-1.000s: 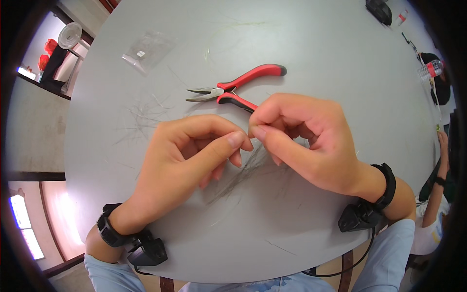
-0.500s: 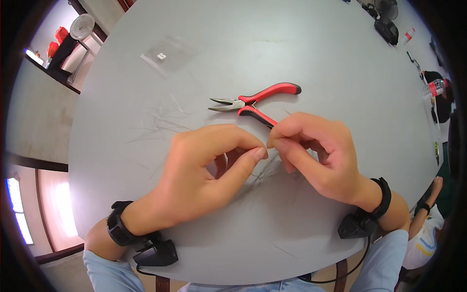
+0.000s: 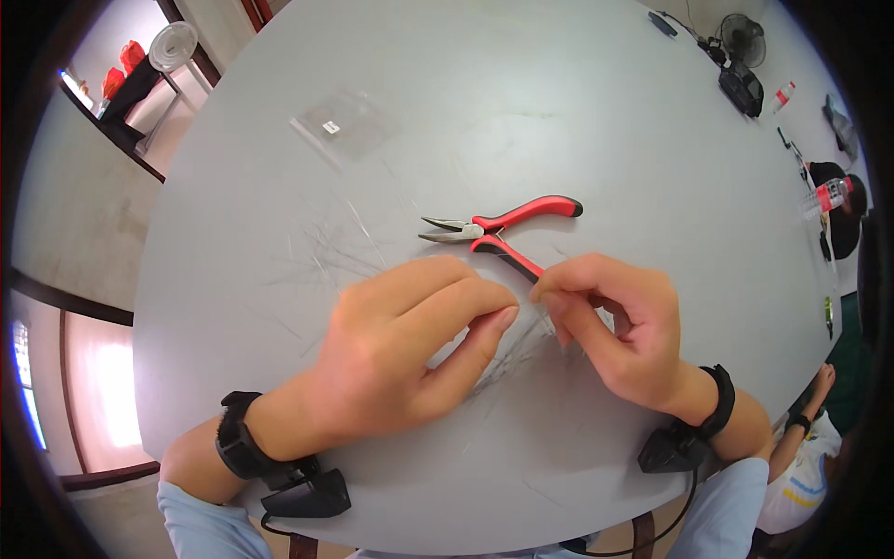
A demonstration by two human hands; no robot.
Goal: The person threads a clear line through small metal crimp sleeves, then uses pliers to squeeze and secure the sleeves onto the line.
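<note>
Over the grey table, my left hand has thumb and index fingertip pressed together. Close by on its right, my right hand pinches with bent fingers, its fingertips a small gap away. Whatever lies in either pinch is too fine to make out. Just beyond the hands rest bent-nose pliers with red and black handles, jaws apart; the right fingers hide one handle's end. Thin wire-like strands are scattered past my left hand. A darker bunch of strands lies beneath and between the hands.
A clear plastic bag with a small white label lies farther back on the table. Along the right stand bottles, a black bag and a fan. Another person's arm shows at the right edge.
The view has shifted, so pliers and bag sit lower in the picture. My left hand has rolled to show more of its back, and the gap between both hands' fingertips has widened slightly.
</note>
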